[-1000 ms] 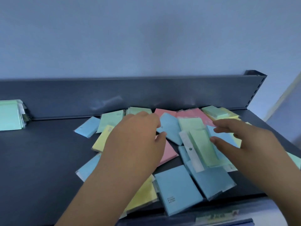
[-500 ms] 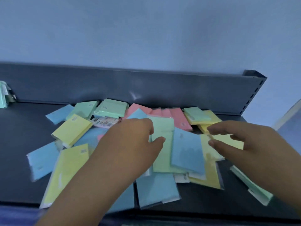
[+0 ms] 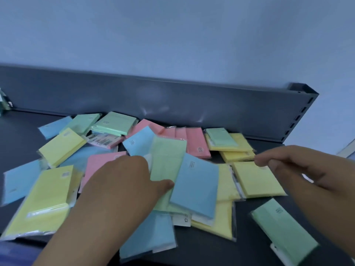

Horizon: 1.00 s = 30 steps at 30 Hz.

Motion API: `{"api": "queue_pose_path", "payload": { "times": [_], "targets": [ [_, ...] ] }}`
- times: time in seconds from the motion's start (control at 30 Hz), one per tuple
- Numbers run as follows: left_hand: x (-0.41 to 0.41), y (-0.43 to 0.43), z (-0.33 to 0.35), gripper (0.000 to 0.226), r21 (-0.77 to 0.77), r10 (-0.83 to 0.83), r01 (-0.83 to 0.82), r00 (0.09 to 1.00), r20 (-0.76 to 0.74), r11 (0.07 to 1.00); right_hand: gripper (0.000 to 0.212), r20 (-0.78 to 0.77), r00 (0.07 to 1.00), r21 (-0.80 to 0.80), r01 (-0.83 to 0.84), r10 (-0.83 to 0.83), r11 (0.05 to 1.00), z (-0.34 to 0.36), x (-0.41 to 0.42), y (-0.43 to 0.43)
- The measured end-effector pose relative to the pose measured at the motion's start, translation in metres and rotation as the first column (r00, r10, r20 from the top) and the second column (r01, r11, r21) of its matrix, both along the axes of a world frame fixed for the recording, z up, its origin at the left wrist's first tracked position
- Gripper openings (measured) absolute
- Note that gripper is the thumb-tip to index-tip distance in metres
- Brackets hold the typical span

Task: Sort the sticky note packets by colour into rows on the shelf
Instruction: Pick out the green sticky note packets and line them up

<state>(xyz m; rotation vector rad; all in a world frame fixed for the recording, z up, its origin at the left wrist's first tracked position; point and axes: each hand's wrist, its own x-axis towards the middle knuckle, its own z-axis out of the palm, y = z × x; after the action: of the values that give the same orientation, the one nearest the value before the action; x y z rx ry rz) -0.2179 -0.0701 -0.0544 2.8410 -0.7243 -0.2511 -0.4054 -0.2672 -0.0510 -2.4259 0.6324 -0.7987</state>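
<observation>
Reaching leftward from the right edge of the frame, the fingers [image 3: 269, 157] of the right hand [image 3: 307, 173] are shown loosely extended, the thumb just under the index with a small gap and nothing held between them, above the far corner of a yellow packet [image 3: 257, 183]. At the centre, the left hand [image 3: 119, 189] is laid palm down on the pile; its thumb is stretched out to touch a green packet [image 3: 167, 156] beside the edge of a blue packet [image 3: 196, 187], while its other fingertips are bent down out of sight, so a grip cannot be told. Around the hands, sticky note packets in blue, green, yellow and pink are scattered unsorted and overlapping across the dark shelf [image 3: 203, 246]: pink packets [image 3: 197, 143] toward the back, a large yellow one [image 3: 48, 198] at lower left, a green one [image 3: 284, 229] lying apart at lower right. Behind the pile, the shelf's grey back panel [image 3: 172, 100] is seen.
</observation>
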Motion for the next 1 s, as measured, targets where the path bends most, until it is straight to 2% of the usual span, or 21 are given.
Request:
{"api": "queue_pose_path", "payload": {
  "times": [0.13, 0.23, 0.3, 0.4, 0.5, 0.63, 0.7, 0.77, 0.83, 0.9, 0.97, 1.0],
  "targets": [
    [0.002, -0.008, 0.001, 0.052, -0.136, 0.131, -0.145, 0.986, -0.102, 0.980, 0.020, -0.059, 0.992, -0.002, -0.109, 0.108, 0.994, 0.012, -0.005, -0.016],
    [-0.004, -0.013, 0.002, 0.046, -0.242, 0.221, -0.245, 0.968, -0.121, 0.939, 0.018, -0.041, 0.979, 0.022, -0.199, 0.199, 0.980, 0.019, -0.006, -0.027],
    [-0.009, -0.018, 0.006, 0.036, -0.356, 0.266, -0.297, 0.955, -0.135, 0.886, 0.017, -0.036, 0.967, 0.035, -0.250, 0.252, 0.967, 0.023, -0.007, -0.034],
    [-0.015, -0.025, 0.018, 0.026, -0.552, 0.317, -0.374, 0.927, -0.200, 0.745, 0.011, -0.024, 0.947, 0.099, -0.318, 0.322, 0.943, 0.025, -0.005, -0.046],
    [-0.018, -0.031, 0.031, 0.021, -0.700, 0.369, -0.355, 0.919, -0.138, 0.620, 0.018, -0.058, 0.918, 0.176, -0.377, 0.392, 0.909, 0.023, 0.003, -0.060],
    [-0.030, -0.038, 0.046, 0.021, -0.805, 0.430, -0.243, 0.903, 0.017, 0.541, 0.018, -0.096, 0.874, 0.213, -0.450, 0.477, 0.867, 0.020, 0.023, -0.064],
    [-0.033, -0.038, 0.052, 0.020, -0.828, 0.411, -0.207, 0.911, 0.031, 0.521, 0.013, -0.047, 0.866, 0.248, -0.473, 0.499, 0.845, 0.018, 0.037, -0.061],
    [-0.037, -0.038, 0.059, 0.020, -0.865, 0.272, -0.203, 0.959, -0.081, 0.458, 0.028, 0.009, 0.852, 0.319, -0.498, 0.523, 0.806, 0.019, 0.052, -0.055],
    [-0.040, -0.038, 0.066, 0.023, -0.882, 0.088, -0.216, 0.976, -0.198, 0.419, 0.042, 0.100, 0.811, 0.496, -0.543, 0.576, 0.678, 0.024, 0.065, -0.048],
    [-0.040, -0.037, 0.068, 0.024, -0.853, 0.018, -0.221, 0.970, -0.241, 0.473, 0.028, 0.161, 0.766, 0.597, -0.578, 0.623, 0.556, 0.033, 0.078, -0.039],
    [-0.038, -0.033, 0.067, 0.026, -0.815, 0.031, -0.227, 0.968, -0.249, 0.534, 0.013, 0.165, 0.759, 0.598, -0.584, 0.629, 0.549, 0.035, 0.092, -0.031],
    [-0.036, -0.030, 0.065, 0.028, -0.814, 0.048, -0.237, 0.967, -0.251, 0.530, 0.009, 0.158, 0.769, 0.607, -0.570, 0.620, 0.553, 0.033, 0.098, -0.028]
  ]
}}
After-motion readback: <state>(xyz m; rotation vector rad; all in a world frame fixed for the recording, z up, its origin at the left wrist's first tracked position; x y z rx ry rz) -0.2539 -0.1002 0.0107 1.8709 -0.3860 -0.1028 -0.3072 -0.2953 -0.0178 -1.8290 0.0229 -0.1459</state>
